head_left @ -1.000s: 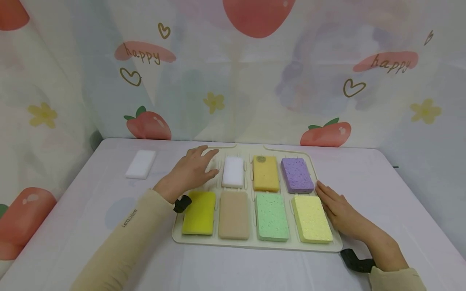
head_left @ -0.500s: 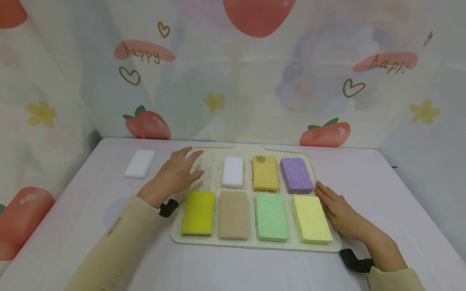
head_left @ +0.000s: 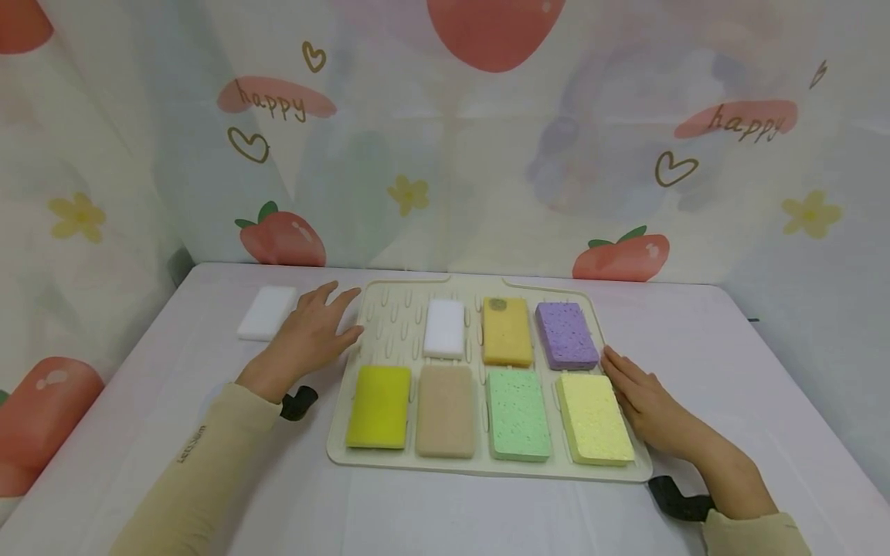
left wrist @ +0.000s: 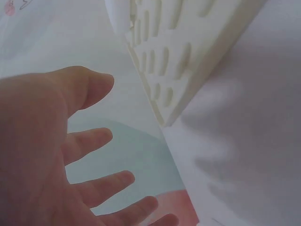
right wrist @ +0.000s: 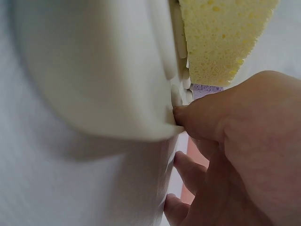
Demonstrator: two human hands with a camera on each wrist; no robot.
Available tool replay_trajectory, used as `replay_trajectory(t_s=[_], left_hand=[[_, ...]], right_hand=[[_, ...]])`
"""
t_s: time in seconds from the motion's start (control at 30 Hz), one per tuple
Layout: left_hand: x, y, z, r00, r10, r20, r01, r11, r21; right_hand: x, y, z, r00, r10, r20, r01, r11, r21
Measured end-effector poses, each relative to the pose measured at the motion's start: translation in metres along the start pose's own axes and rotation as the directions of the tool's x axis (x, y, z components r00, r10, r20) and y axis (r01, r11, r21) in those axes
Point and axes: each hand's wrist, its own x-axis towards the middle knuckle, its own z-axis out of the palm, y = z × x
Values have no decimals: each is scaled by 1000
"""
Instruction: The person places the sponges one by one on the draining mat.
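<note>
My left hand hovers between the cream ridged tray and a white sponge on the table. Its fingers are spread and hold nothing; in the left wrist view they stand apart from the tray's corner. Along the tray's right edge lies my right hand, fingers extended. The right wrist view shows its thumb touching the rim. On the tray, the back row has a white sponge, an orange-yellow one and a purple one.
The tray's front row holds a bright yellow sponge, a tan one, a green one and a pale yellow one. Behind the white-covered table hangs a printed cloth.
My left hand has drawn back leftward from over the tray's back left corner, uncovering the ridges there. It now partly overlaps the loose white sponge. The right hand stays put.
</note>
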Motion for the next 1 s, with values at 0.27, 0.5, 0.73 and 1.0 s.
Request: replay_trajectory(t_s=[0.27, 0.5, 0.73, 1.0], left_hand=[[-4, -11, -2, 999, -44, 22, 44, 999, -10], [-7, -22, -5, 996, -81, 37, 82, 996, -37], [-8, -32, -9, 993, -114, 21, 115, 992, -59], [-10, -47, -9, 991, -133, -13, 132, 991, -38]], right_hand=[[0, 0, 0, 1000, 0, -2, 0, 1000, -4], [-1, -1, 0, 1000, 5, 0, -5, 1000, 6], [-1, 0, 0, 1000, 8, 0, -8, 1000, -3], [-1, -1, 0, 1000, 4, -2, -4, 1000, -3]])
